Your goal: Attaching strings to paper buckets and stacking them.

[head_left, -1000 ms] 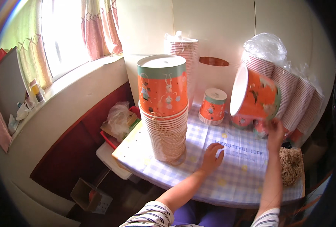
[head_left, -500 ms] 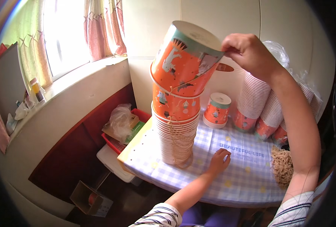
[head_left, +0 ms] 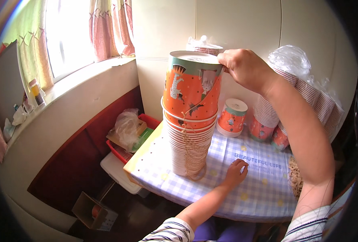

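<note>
A tall stack of upside-down paper cups (head_left: 187, 153) stands toward the left of the table, the lower ones showing as white rims. Its top cup (head_left: 193, 92) is orange with a green band and animal drawings, and sits over the one beneath. My right hand (head_left: 247, 68) pinches the edge of that cup's upturned base. Loops of thin twine (head_left: 195, 149) hang down the stack's right side to the tablecloth. My left hand (head_left: 237, 172) rests on the cloth right of the stack, fingers loosely bent and apart, holding nothing.
A short stack of matching cups (head_left: 231, 119) stands behind. Several long cup stacks in clear plastic (head_left: 290, 60) lean at the right, near a bundle of twine (head_left: 296, 177). Left of the checked tablecloth (head_left: 219, 201) are a red basket (head_left: 118, 152) and an open cardboard box (head_left: 94, 213).
My right hand has lowered the tilted top cup, which now sits straighter and further down over the stack. My left hand has hardly moved.
</note>
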`<control>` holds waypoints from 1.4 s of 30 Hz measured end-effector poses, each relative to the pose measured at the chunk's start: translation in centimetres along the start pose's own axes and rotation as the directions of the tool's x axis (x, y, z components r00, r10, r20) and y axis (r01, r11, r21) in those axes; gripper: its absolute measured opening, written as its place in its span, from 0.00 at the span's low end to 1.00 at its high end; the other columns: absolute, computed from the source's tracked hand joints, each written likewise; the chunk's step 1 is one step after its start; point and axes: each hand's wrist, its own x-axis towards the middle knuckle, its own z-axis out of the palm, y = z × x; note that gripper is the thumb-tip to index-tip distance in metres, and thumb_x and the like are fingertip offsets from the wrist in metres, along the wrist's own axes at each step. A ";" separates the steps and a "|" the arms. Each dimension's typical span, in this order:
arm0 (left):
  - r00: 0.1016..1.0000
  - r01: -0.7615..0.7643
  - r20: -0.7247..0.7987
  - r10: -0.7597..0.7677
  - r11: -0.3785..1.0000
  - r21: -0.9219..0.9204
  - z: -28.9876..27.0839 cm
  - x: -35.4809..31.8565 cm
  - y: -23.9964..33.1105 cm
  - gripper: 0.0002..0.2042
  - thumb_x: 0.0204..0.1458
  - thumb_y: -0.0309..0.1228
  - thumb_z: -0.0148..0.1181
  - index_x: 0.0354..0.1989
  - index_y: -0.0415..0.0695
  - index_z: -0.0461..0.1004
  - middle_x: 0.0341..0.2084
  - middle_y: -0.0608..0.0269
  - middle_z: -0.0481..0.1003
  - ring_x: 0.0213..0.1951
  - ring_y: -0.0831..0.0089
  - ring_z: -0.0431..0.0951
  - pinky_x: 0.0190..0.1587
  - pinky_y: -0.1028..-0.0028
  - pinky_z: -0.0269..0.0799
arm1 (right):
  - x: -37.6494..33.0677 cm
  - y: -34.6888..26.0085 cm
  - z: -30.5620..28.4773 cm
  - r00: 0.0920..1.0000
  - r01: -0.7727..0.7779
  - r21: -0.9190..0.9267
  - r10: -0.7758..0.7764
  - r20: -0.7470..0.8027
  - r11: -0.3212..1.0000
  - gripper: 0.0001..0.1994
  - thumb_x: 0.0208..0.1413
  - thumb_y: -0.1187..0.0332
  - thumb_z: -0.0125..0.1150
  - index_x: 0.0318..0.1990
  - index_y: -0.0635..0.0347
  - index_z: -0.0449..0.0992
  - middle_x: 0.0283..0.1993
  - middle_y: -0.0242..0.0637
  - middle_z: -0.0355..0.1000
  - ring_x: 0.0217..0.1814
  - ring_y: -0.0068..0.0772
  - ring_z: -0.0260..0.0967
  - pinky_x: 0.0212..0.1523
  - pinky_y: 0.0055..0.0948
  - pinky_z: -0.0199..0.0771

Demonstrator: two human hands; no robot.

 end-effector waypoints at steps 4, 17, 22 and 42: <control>1.000 -0.015 0.000 0.015 0.998 0.055 0.0 0.0 -0.3 0.05 0.45 0.24 0.57 0.31 0.42 0.74 0.32 0.58 0.73 0.37 0.59 0.74 0.37 0.66 0.71 | -0.7 -0.8 0.5 0.998 0.033 -0.066 -0.037 -0.048 0.997 0.08 0.52 0.76 0.47 0.35 0.62 0.75 0.33 0.46 0.73 0.36 0.44 0.73 0.39 0.36 0.75; 1.000 -0.024 0.005 0.024 0.998 0.050 -0.1 0.0 0.1 0.04 0.43 0.23 0.56 0.29 0.42 0.73 0.31 0.58 0.73 0.36 0.57 0.73 0.38 0.64 0.69 | -2.1 -1.3 2.6 0.987 0.024 -0.109 -0.041 -0.155 0.994 0.08 0.53 0.76 0.47 0.37 0.64 0.73 0.33 0.44 0.72 0.35 0.41 0.74 0.37 0.33 0.77; 0.999 -0.032 0.009 0.031 0.998 0.058 -0.1 0.0 0.1 0.04 0.43 0.23 0.56 0.29 0.43 0.74 0.30 0.58 0.73 0.36 0.57 0.73 0.38 0.64 0.69 | -2.6 -1.6 2.9 0.980 0.024 -0.143 -0.051 -0.191 0.989 0.10 0.51 0.77 0.47 0.40 0.65 0.73 0.36 0.44 0.72 0.36 0.40 0.75 0.39 0.31 0.78; 0.999 -0.024 0.048 0.019 0.995 0.094 0.0 -0.2 -0.3 0.04 0.44 0.24 0.56 0.30 0.43 0.73 0.30 0.59 0.73 0.37 0.57 0.73 0.39 0.64 0.69 | -4.1 -2.5 3.8 0.980 -0.072 -0.017 0.068 -0.187 0.997 0.20 0.47 0.83 0.48 0.52 0.69 0.66 0.51 0.51 0.68 0.45 0.48 0.72 0.45 0.35 0.75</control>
